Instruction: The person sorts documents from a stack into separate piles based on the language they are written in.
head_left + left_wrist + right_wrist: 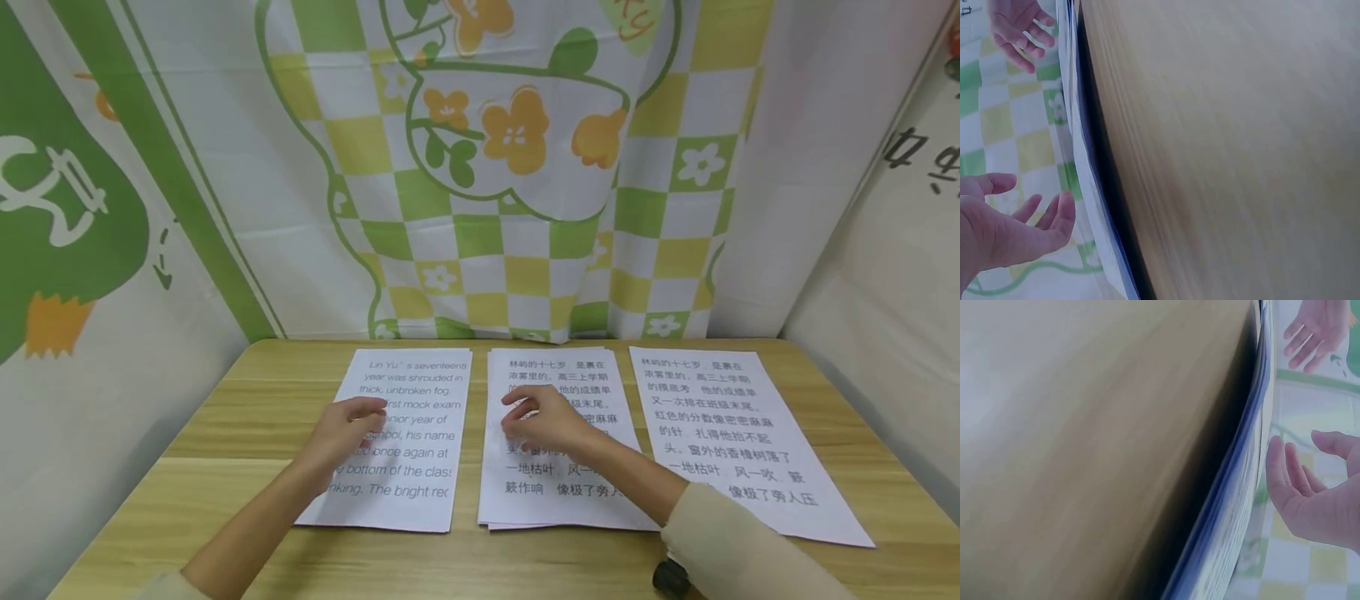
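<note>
My left hand (341, 433) hovers over the left sheet of paper (416, 508), which carries large English print. Its fingers are loosely bent, with nothing between them. Over the middle paper stack (517, 508), printed in Chinese, hangs my right hand (551, 425), likewise loosely bent and holding nothing. That stack's sheets lie slightly askew, so lower edges peek out. To the right lies a slanted sheet of paper (810, 521) with Chinese text, partly covered by my right forearm. Both wrist views show the left hand (1016, 234) and right hand (1316, 500) raised above the paper edges.
The papers rest on a light wooden table (225, 467). Behind its far edge hangs a curtain (487, 283) with green and yellow checks and flowers. Printed walls stand at both sides. A small black object (671, 577) sits by my right sleeve.
</note>
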Action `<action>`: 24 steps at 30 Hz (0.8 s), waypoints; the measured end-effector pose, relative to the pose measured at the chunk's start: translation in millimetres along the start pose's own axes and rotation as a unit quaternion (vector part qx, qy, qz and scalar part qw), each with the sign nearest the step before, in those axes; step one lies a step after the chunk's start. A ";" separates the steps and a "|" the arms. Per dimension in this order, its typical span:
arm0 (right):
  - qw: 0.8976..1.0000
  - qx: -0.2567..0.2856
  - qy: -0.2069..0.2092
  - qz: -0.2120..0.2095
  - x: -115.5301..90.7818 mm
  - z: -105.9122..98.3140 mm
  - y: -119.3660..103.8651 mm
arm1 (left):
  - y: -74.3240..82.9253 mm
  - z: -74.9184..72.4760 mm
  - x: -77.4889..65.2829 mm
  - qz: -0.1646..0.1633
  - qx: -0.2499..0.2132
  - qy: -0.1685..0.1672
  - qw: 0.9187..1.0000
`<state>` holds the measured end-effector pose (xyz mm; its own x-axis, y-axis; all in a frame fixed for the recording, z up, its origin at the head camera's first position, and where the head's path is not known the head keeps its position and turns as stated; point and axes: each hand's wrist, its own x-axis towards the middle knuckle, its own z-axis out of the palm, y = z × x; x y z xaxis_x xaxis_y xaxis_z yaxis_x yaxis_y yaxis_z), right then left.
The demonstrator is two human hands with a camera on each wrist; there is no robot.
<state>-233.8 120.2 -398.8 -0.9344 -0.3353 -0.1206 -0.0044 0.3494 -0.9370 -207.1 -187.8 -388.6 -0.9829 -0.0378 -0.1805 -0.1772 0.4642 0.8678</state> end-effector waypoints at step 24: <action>0.988 -0.072 0.121 0.061 -57.0 -107.5 36.8 | 38.1 71.2 7.4 0.017 -0.125 -0.167 0.978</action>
<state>-219.0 246.3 -391.1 -0.9886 -0.0704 -0.1328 0.0801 0.5004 -0.8621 -217.4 -107.5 -389.8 -0.9244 0.2847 -0.2540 -0.1923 0.2273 0.9546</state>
